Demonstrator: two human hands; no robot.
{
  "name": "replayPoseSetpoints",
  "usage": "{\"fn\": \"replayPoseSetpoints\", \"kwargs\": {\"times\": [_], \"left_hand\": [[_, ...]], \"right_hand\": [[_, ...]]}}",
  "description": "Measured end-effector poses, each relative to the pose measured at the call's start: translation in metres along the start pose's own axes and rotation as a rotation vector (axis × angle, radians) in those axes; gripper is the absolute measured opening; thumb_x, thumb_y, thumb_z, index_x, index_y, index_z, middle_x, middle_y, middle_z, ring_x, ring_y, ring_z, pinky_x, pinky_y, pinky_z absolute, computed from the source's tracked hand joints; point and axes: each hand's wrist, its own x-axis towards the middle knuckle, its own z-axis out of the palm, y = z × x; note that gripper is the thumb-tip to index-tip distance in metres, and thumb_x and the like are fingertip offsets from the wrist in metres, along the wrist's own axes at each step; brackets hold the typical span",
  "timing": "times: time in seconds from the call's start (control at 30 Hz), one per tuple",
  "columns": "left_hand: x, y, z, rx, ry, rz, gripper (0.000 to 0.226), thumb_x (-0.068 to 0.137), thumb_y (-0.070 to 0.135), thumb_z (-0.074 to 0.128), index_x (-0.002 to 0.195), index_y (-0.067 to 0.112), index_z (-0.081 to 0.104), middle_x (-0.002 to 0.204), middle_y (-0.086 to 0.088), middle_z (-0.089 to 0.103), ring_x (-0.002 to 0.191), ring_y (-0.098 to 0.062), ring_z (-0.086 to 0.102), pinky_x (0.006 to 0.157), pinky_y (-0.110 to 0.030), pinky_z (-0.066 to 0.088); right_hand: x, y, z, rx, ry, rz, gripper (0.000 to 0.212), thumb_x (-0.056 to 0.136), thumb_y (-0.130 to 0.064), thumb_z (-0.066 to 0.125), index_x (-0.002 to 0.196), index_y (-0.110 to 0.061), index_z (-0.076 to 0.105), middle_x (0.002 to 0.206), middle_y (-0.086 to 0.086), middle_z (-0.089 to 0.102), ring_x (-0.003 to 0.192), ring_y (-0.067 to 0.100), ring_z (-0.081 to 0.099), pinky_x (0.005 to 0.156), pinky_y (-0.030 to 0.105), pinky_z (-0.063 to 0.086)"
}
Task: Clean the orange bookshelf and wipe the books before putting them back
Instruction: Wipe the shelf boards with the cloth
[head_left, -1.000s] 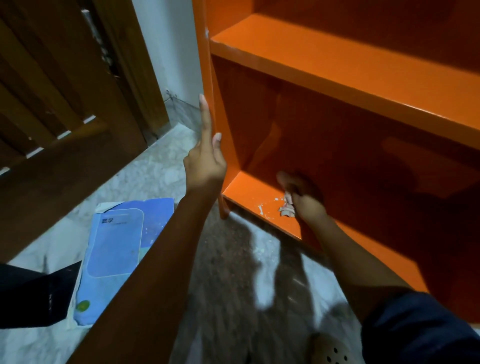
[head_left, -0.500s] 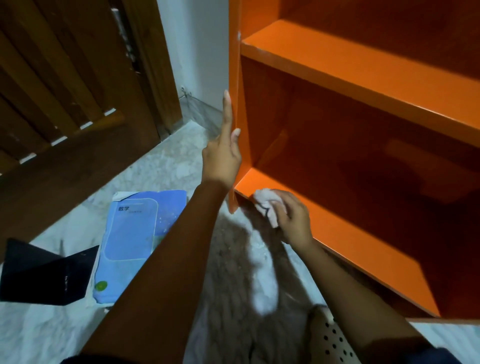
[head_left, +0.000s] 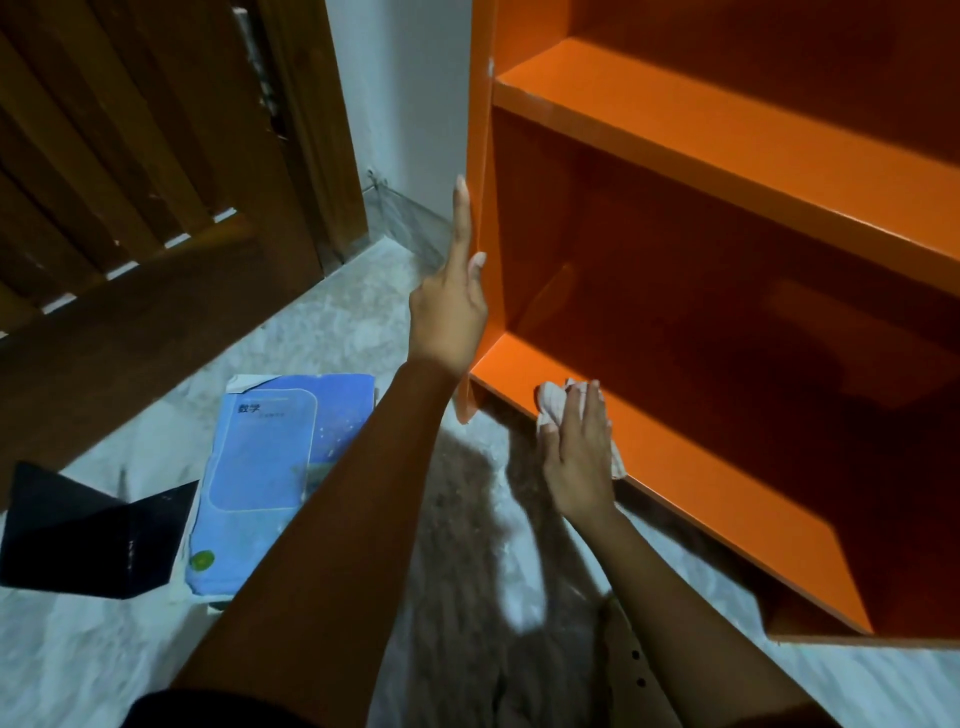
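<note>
The orange bookshelf (head_left: 727, 130) fills the right half of the frame, standing on the floor (head_left: 337, 322). A white cloth (head_left: 553, 408) is pressed onto the front edge of its bottom shelf (head_left: 701, 467) by the right hand (head_left: 582, 457), fingers laid flat and nearly straight over it. The left side panel (head_left: 480, 130) is touched by the left hand (head_left: 447, 317), fingers extended. At lower left a blue book (head_left: 265, 467) marked "数学" is seen lying flat, a green round mark at its corner, just beside a black folded object (head_left: 88, 540). A wooden door (head_left: 130, 156) is seen at upper left.
</note>
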Motion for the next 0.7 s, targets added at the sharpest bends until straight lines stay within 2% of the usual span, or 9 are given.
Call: {"fn": "replayPoseSetpoints", "kwargs": {"times": [0.13,0.2,0.27,0.33,0.4,0.47,0.53,0.6,0.7], "left_hand": [[0.001,0.0,0.0,0.001,0.006,0.009,0.056,0.102,0.024,0.033,0.149,0.021,0.002,0.067,-0.003,0.047,0.05,-0.005,0.036,0.063,-0.026,0.031],[0.002,0.0,-0.001,-0.004,-0.003,0.009,0.056,0.102,0.024,0.033,0.149,0.021,0.002,0.067,-0.004,0.049,0.051,-0.01,0.04,0.064,-0.029,0.035],[0.002,-0.001,-0.001,0.006,-0.007,0.007,0.056,0.102,0.024,0.033,0.149,0.021,0.003,0.069,-0.004,0.05,0.051,-0.009,0.04,0.064,-0.027,0.033],[0.003,-0.001,-0.002,0.016,-0.008,0.01,0.056,0.102,0.025,0.033,0.149,0.02,0.004,0.069,-0.006,0.053,0.056,-0.014,0.045,0.065,-0.026,0.032],[0.003,-0.001,-0.002,0.023,-0.013,0.009,0.055,0.102,0.025,0.033,0.149,0.02,0.004,0.071,-0.01,0.057,0.06,-0.016,0.047,0.066,-0.026,0.031],[0.004,-0.001,-0.002,0.029,-0.015,0.005,0.055,0.102,0.025,0.033,0.149,0.021,0.004,0.07,-0.008,0.054,0.059,-0.014,0.043,0.065,-0.025,0.029],[0.004,-0.003,-0.002,0.029,-0.012,0.006,0.055,0.102,0.026,0.033,0.149,0.021,0.004,0.069,-0.007,0.053,0.059,-0.013,0.041,0.064,-0.022,0.026],[0.004,-0.004,-0.002,0.025,-0.001,0.011,0.056,0.102,0.026,0.033,0.149,0.022,0.004,0.07,-0.01,0.058,0.059,-0.017,0.043,0.064,-0.021,0.024],[0.004,-0.006,0.0,0.03,0.002,0.024,0.055,0.102,0.026,0.033,0.149,0.021,0.005,0.067,-0.009,0.055,0.055,-0.013,0.04,0.063,-0.019,0.023]], "right_hand": [[0.027,-0.027,0.014,0.015,-0.166,-0.004,0.067,0.097,-0.019,0.036,0.149,-0.006,-0.005,0.155,0.013,-0.02,0.142,0.022,-0.022,0.111,0.029,-0.016],[0.044,-0.036,0.016,0.052,-0.272,-0.022,0.07,0.094,-0.009,0.042,0.148,-0.004,-0.001,0.154,0.017,-0.02,0.144,0.028,-0.017,0.114,0.031,-0.008],[0.055,-0.039,0.016,0.12,-0.328,-0.126,0.064,0.094,-0.007,0.045,0.148,-0.003,0.009,0.155,0.017,-0.015,0.145,0.026,-0.007,0.114,0.025,0.003],[0.063,-0.038,0.014,0.153,-0.299,-0.183,0.059,0.093,-0.006,0.051,0.146,-0.006,0.025,0.158,0.014,0.0,0.145,0.021,0.01,0.11,0.018,0.013],[0.068,-0.034,0.016,0.098,-0.195,-0.227,0.056,0.089,-0.012,0.059,0.142,-0.012,0.039,0.153,0.009,0.025,0.139,0.021,0.03,0.106,0.023,0.028],[0.069,-0.032,0.017,-0.017,-0.076,-0.264,0.05,0.087,-0.024,0.062,0.135,-0.023,0.049,0.141,-0.002,0.043,0.123,0.018,0.048,0.086,0.027,0.042],[0.068,-0.033,0.018,-0.087,0.02,-0.285,0.043,0.087,-0.031,0.061,0.129,-0.029,0.054,0.132,-0.008,0.05,0.115,0.015,0.052,0.073,0.025,0.04],[0.07,-0.034,0.025,-0.049,0.052,-0.298,0.037,0.088,-0.027,0.059,0.125,-0.024,0.059,0.129,-0.004,0.054,0.116,0.018,0.052,0.076,0.026,0.042],[0.071,-0.042,0.04,0.132,0.038,-0.255,0.037,0.086,-0.016,0.058,0.121,-0.005,0.061,0.128,0.016,0.057,0.12,0.032,0.05,0.101,0.035,0.041]]}}
